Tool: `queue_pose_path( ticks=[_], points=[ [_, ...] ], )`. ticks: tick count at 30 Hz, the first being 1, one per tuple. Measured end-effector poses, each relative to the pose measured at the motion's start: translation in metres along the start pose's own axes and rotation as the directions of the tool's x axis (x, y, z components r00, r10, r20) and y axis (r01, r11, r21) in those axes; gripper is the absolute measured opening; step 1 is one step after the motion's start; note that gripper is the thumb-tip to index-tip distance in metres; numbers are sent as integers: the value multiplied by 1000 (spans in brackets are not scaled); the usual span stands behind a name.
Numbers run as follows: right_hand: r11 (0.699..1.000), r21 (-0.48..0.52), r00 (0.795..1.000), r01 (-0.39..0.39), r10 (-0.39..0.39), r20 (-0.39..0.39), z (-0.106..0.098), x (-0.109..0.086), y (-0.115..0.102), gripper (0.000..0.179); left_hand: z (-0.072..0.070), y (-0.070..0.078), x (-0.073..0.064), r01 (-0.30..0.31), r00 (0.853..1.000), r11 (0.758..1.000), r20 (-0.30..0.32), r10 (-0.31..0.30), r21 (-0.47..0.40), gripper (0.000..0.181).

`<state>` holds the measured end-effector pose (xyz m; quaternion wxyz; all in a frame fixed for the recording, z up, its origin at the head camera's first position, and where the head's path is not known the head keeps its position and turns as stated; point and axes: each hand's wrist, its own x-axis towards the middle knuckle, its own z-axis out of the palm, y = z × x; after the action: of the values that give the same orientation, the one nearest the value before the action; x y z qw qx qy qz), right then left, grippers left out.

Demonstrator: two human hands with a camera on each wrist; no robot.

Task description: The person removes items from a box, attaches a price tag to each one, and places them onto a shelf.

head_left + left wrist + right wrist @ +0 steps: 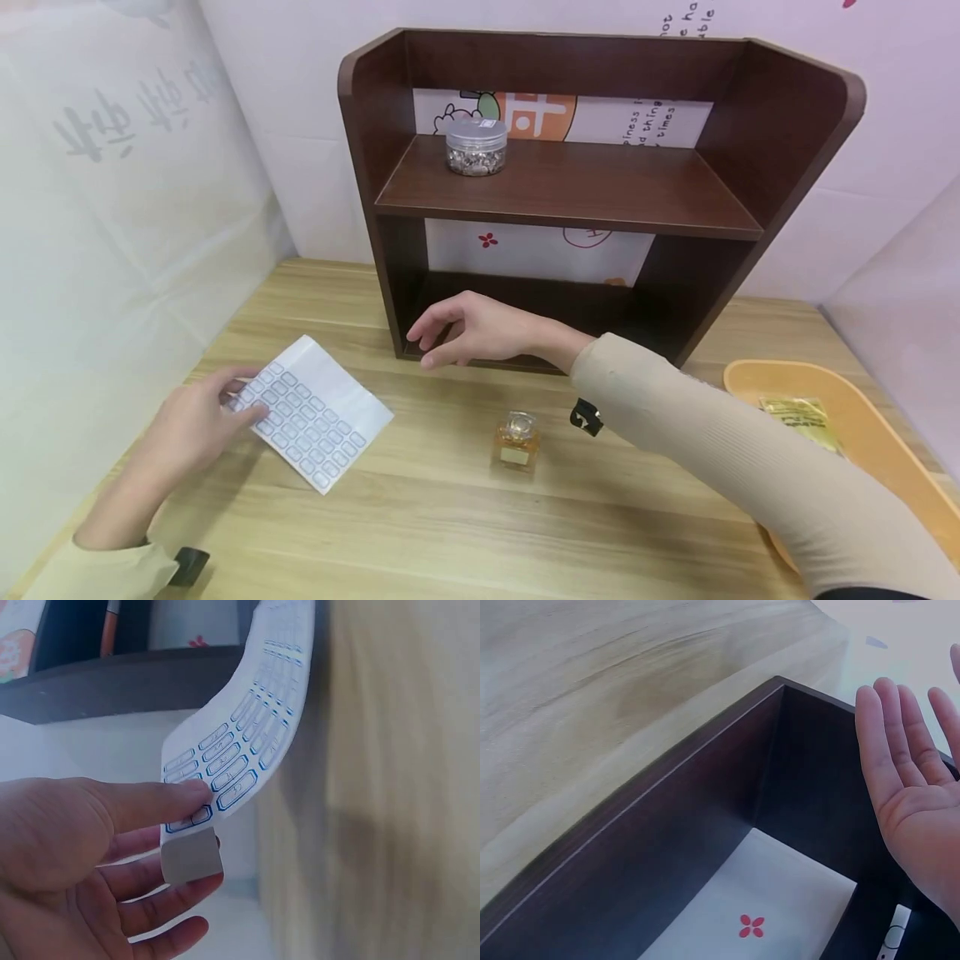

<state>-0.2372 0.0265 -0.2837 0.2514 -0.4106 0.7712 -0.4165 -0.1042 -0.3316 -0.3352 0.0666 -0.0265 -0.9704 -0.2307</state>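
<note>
My left hand (197,421) pinches a white sheet of labels (311,417) near its corner, thumb on top and fingers beneath. Rows of blue-outlined labels cover most of the sheet (225,761), which bends away from the thumb in the left wrist view. In front of the lower shelf my right hand (480,329) hovers with relaxed fingers and holds nothing. The right wrist view shows its open palm (922,802) beside the dark shelf wall. Below that hand, a small perfume bottle (516,442) with amber contents stands on the table.
A dark brown two-tier shelf (570,187) stands at the back of the wooden table (420,542). On its upper board sits a clear lidded jar (476,147) of small bits. An orange tray (757,371) at the right holds a yellow packet (804,421).
</note>
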Motion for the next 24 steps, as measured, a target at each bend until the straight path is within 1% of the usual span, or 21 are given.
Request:
queue_pose_path(
  ticks=[4, 8, 10, 13, 15, 17, 21, 24],
  points=[
    [999, -14, 999, 30, -30, -18, 1, 3, -5, 35, -6, 14, 2, -68, 997, 997, -28, 67, -37, 49],
    [995, -76, 995, 66, -71, -69, 1, 4, -11, 33, -11, 33, 5, -150, 987, 987, -67, 147, -55, 46],
    [991, -111, 991, 76, -87, -103, 1, 3, -16, 32, -13, 45, 8, -197, 977, 979, -96, 191, -59, 45],
    [984, -153, 980, 88, -114, -166, 2, -1, -24, 32, -14, 62, 11, -267, 956, 962, -144, 256, -63, 46],
    [983, -160, 968, 94, -127, -215, 2, -4, -31, 32, -15, 74, 13, -309, 941, 949, -170, 294, -69, 46],
    [983, -155, 954, 100, -139, -264, 2, -8, -37, 32, -15, 85, 15, -335, 930, 939, -183, 317, -75, 46],
    [981, -156, 922, 114, -163, -352, 1, -19, -48, 31, -16, 106, 21, -361, 923, 927, -182, 339, -105, 45],
    [968, -212, 885, 132, -211, -415, 0, -29, -55, 31, -15, 119, 26, -376, 919, 918, -174, 353, -127, 44]
  ],
)
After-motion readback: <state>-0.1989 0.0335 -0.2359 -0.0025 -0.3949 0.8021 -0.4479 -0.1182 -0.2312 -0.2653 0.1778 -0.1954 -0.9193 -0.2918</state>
